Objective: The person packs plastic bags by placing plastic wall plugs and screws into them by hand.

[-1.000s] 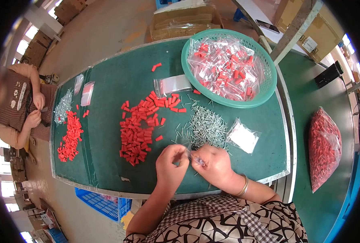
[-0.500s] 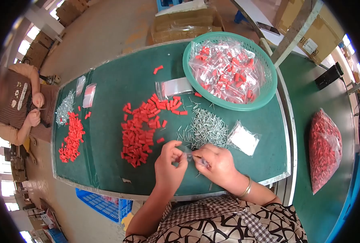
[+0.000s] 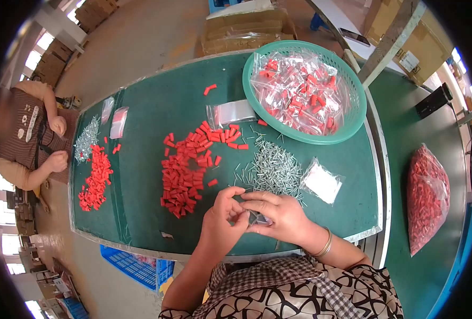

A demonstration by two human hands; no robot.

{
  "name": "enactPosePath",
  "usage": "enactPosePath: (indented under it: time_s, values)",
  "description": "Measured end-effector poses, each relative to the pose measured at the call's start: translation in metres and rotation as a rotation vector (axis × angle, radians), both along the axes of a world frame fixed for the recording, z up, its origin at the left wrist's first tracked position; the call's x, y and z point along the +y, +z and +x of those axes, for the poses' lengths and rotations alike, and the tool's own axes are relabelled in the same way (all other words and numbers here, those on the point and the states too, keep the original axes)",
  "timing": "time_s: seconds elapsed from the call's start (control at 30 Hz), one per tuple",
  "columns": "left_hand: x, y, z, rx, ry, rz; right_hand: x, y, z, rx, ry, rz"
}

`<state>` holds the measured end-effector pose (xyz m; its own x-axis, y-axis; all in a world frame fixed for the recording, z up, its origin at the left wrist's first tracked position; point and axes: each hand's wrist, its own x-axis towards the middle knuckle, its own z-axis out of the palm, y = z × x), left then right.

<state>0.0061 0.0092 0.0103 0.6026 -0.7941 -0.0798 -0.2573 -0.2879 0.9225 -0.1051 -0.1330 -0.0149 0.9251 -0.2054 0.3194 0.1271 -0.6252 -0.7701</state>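
Between my two hands is a small clear plastic bag (image 3: 258, 217), close to the table's front edge. My left hand (image 3: 221, 222) pinches its left side with thumb and fingertips. My right hand (image 3: 282, 217) curls round the other side, fingers reaching over the top of the bag. What lies inside the bag is mostly hidden by the fingers. Just beyond my hands spreads a pile of silvery screws (image 3: 277, 169). Red plastic plugs (image 3: 181, 178) form a heap to the left. A clear packet with a white insert (image 3: 321, 182) lies right of the screws.
A green basket (image 3: 251, 101) full of bagged red plugs stands at the back right. Flat zip bags (image 3: 235, 112) lie beside it. A large sack of red plugs (image 3: 428, 196) rests on the right-hand table. Across the table, a co-worker (image 3: 28, 133) sits by another red pile (image 3: 95, 181).
My hands have come closer together, and my right fingers now extend over the bag. The co-worker's hands, close together before, have moved apart.
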Motion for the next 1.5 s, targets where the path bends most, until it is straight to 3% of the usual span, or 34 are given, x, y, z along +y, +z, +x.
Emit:
enactPosePath:
  time_s: [0.17,0.27,0.37,0.5,0.6,0.8,1.1,1.2,1.27,1.37,1.5]
  values:
    - [0.006,-0.007,0.004,0.178,-0.031,-0.110,-0.001,-0.006,0.001,-0.036,0.044,0.288]
    - [0.013,-0.013,0.019,0.085,0.137,-0.041,-0.003,-0.006,-0.002,0.021,0.029,0.342]
    - [0.010,-0.015,0.044,-0.517,0.133,0.146,-0.002,-0.002,-0.004,0.065,0.012,0.374]
    - [-0.002,-0.034,0.060,-0.968,-0.021,0.315,-0.002,-0.003,-0.005,0.047,0.007,0.354]
    - [-0.005,-0.037,0.065,-0.985,-0.115,0.378,-0.004,0.000,-0.006,0.068,-0.007,0.394]
    - [-0.024,-0.023,0.068,-0.808,0.081,0.236,-0.003,0.002,-0.007,0.093,-0.034,0.391]
    - [-0.053,-0.040,0.090,-0.966,-0.071,0.366,-0.005,-0.002,-0.008,0.079,-0.055,0.401]
    - [-0.041,-0.014,0.074,-0.586,0.044,0.109,-0.007,-0.002,-0.007,0.075,-0.085,0.399]
    - [-0.027,0.021,0.041,-0.180,0.117,0.061,-0.006,-0.004,-0.007,0.048,-0.102,0.419]
    - [-0.015,0.030,0.015,-0.479,-0.135,-0.205,-0.006,-0.009,-0.002,-0.016,-0.084,0.450]
    - [-0.010,0.023,0.009,-0.462,-0.106,-0.232,-0.005,-0.008,-0.003,-0.004,-0.061,0.498]
